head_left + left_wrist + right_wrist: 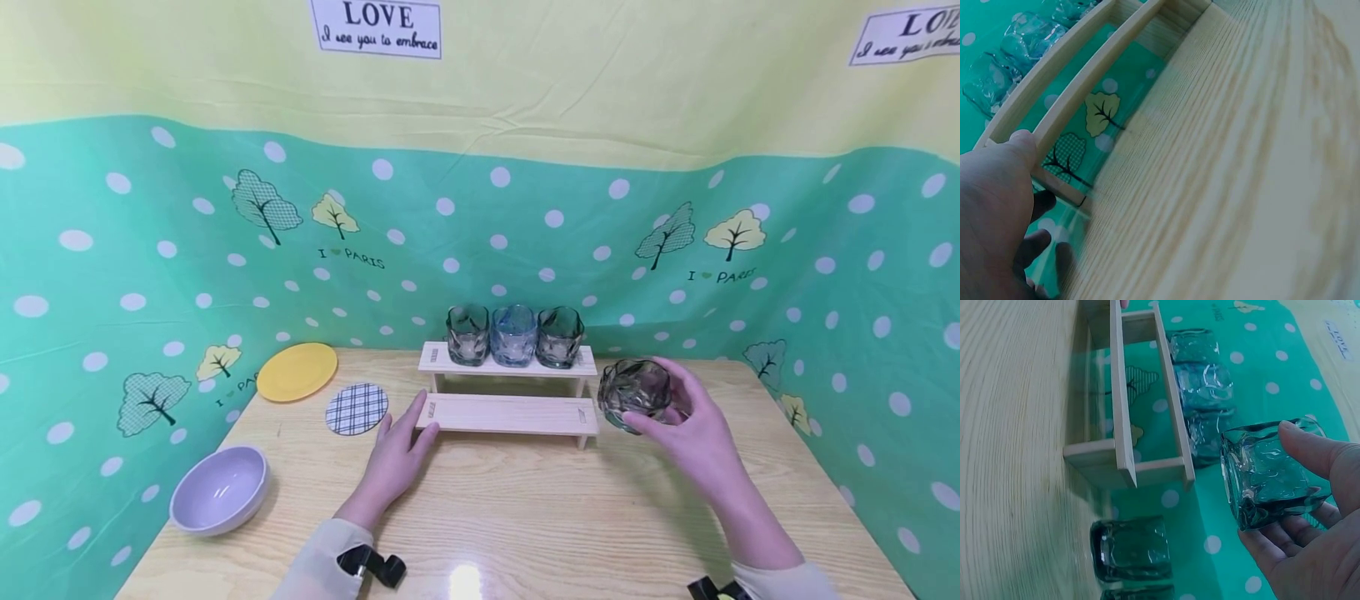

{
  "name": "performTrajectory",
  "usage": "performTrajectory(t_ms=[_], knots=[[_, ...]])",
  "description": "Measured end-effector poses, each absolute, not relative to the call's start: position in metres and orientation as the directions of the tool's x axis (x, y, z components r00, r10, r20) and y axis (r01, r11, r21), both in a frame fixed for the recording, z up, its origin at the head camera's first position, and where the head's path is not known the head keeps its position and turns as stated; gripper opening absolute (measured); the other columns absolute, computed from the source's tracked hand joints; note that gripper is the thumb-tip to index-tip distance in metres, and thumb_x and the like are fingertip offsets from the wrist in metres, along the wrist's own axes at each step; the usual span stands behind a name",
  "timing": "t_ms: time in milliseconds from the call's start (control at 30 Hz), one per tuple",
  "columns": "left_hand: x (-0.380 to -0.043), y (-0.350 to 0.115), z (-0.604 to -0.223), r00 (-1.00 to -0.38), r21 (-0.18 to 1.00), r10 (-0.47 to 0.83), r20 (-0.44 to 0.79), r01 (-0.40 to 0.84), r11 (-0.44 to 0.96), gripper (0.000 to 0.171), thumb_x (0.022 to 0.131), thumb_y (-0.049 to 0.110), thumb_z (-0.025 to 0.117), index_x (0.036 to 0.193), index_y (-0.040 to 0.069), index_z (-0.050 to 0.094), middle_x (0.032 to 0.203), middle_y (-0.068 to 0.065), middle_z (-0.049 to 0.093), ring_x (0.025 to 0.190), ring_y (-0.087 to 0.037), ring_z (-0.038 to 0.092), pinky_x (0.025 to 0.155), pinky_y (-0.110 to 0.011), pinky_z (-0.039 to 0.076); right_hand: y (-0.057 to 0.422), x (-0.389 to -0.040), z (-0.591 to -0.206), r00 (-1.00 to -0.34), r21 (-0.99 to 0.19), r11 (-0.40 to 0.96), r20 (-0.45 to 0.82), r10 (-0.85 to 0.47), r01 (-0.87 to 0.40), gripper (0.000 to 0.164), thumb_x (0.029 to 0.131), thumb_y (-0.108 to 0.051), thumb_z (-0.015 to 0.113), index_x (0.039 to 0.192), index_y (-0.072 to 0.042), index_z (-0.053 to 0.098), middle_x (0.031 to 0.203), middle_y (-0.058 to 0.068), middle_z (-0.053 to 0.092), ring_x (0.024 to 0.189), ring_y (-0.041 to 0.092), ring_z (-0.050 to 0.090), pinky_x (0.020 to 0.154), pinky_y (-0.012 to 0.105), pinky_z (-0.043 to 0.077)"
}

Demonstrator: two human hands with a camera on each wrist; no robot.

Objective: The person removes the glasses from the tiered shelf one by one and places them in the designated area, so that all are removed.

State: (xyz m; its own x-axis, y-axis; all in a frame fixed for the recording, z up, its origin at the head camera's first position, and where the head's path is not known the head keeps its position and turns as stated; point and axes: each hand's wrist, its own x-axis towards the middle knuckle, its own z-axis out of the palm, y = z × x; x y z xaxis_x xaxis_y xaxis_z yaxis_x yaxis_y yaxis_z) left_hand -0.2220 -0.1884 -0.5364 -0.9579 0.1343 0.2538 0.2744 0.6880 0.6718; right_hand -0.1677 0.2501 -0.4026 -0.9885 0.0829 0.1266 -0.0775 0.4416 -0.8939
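My right hand [693,421] grips a dark grey glass tumbler [1269,472] with faceted walls, thumb on one side and fingers on the other. The tumbler is held in the air off the right end of a two-tier wooden rack [517,414]. At the rack's left end my left hand [397,454] touches the lower tier, thumb at the front corner and index finger along the end. On the upper tier stand three tumblers in a row: a grey one [468,337], a blue one [513,337] and another grey one [559,340]. The lower tier's top is bare.
In the right wrist view, a dark tumbler [1132,550] and part of another [1138,592] stand right of the rack. Left of it lie a checked round coaster [357,409], a yellow plate [297,372] and a purple bowl [220,490]. A patterned cloth [480,208] surrounds the table.
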Motion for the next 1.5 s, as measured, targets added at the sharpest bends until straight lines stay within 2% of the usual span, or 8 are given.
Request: performTrajectory(t_ms=[167, 433, 533, 667, 733, 800, 1033, 1500], knots=[[-0.221, -0.188, -0.535, -0.961, 0.675, 0.132, 0.244, 0.266, 0.688, 0.07, 0.117, 0.039, 0.057, 0.175, 0.01, 0.031, 0.171, -0.015, 0.045, 0.155, -0.039, 0.046, 0.136, -0.063, 0.003, 0.261, -0.167, -0.404, -0.987, -0.891, 0.449, 0.126, 0.097, -0.07, 0.108, 0.09, -0.037, 0.095, 0.176, -0.032, 0.029, 0.168, 0.018, 0.046, 0.157, 0.043, 0.042, 0.117, 0.015, 0.039], [-0.221, -0.189, -0.536, -0.959, 0.672, 0.135, 0.248, 0.27, 0.689, 0.07, 0.117, 0.039, 0.057, 0.175, 0.009, 0.032, 0.171, -0.016, 0.045, 0.155, -0.039, 0.046, 0.136, -0.063, 0.003, 0.277, -0.168, -0.405, -0.985, -0.885, 0.463, 0.116, 0.128, -0.044, 0.109, 0.092, -0.037, 0.094, 0.177, -0.03, 0.026, 0.17, 0.019, 0.045, 0.158, 0.044, 0.04, 0.118, 0.018, 0.041], [-0.221, -0.189, -0.536, -0.959, 0.672, 0.134, 0.25, 0.272, 0.689, 0.069, 0.117, 0.037, 0.057, 0.175, 0.009, 0.032, 0.171, -0.016, 0.045, 0.155, -0.039, 0.046, 0.136, -0.063, 0.003, 0.283, -0.168, -0.403, -0.984, -0.885, 0.465, 0.105, 0.141, -0.028, 0.108, 0.093, -0.038, 0.093, 0.177, -0.032, 0.025, 0.171, 0.019, 0.044, 0.158, 0.044, 0.039, 0.123, 0.029, 0.041], [-0.221, -0.188, -0.537, -0.957, 0.667, 0.133, 0.26, 0.277, 0.692, 0.068, 0.117, 0.037, 0.057, 0.174, 0.009, 0.033, 0.169, -0.016, 0.047, 0.154, -0.04, 0.048, 0.135, -0.064, 0.004, 0.293, -0.168, -0.401, -0.982, -0.885, 0.465, 0.088, 0.165, -0.001, 0.108, 0.094, -0.039, 0.092, 0.177, -0.035, 0.024, 0.174, 0.021, 0.038, 0.159, 0.046, 0.036, 0.127, 0.053, 0.037], [-0.221, -0.188, -0.537, -0.955, 0.665, 0.133, 0.264, 0.28, 0.692, 0.068, 0.117, 0.037, 0.057, 0.174, 0.008, 0.033, 0.169, -0.016, 0.048, 0.153, -0.04, 0.049, 0.135, -0.064, 0.005, 0.298, -0.169, -0.4, -0.98, -0.884, 0.467, 0.085, 0.18, 0.009, 0.108, 0.094, -0.04, 0.092, 0.178, -0.035, 0.023, 0.176, 0.022, 0.035, 0.159, 0.049, 0.035, 0.126, 0.058, 0.037], [-0.221, -0.189, -0.537, -0.955, 0.665, 0.133, 0.264, 0.28, 0.693, 0.068, 0.117, 0.037, 0.057, 0.174, 0.008, 0.033, 0.168, -0.016, 0.049, 0.152, -0.04, 0.049, 0.135, -0.065, 0.005, 0.305, -0.17, -0.401, -0.978, -0.886, 0.464, 0.079, 0.193, 0.021, 0.109, 0.095, -0.039, 0.091, 0.178, -0.035, 0.021, 0.177, 0.022, 0.032, 0.158, 0.052, 0.035, 0.125, 0.054, 0.038], [-0.22, -0.189, -0.537, -0.957, 0.664, 0.134, 0.257, 0.276, 0.695, 0.069, 0.117, 0.038, 0.058, 0.175, 0.009, 0.032, 0.168, -0.016, 0.049, 0.152, -0.04, 0.05, 0.135, -0.064, 0.006, 0.326, -0.173, -0.405, -0.969, -0.88, 0.472, 0.073, 0.234, 0.048, 0.109, 0.098, -0.039, 0.088, 0.179, -0.028, 0.015, 0.175, 0.026, 0.032, 0.155, 0.059, 0.035, 0.111, 0.022, 0.051], [-0.22, -0.189, -0.538, -0.956, 0.663, 0.126, 0.265, 0.276, 0.695, 0.068, 0.117, 0.037, 0.058, 0.174, 0.009, 0.034, 0.167, -0.016, 0.051, 0.151, -0.042, 0.051, 0.135, -0.066, 0.005, 0.366, -0.182, -0.421, -0.942, -0.861, 0.493, 0.048, 0.331, 0.129, 0.111, 0.096, -0.047, 0.088, 0.179, -0.034, 0.015, 0.174, 0.032, 0.031, 0.15, 0.062, 0.04, 0.088, 0.013, 0.059]])
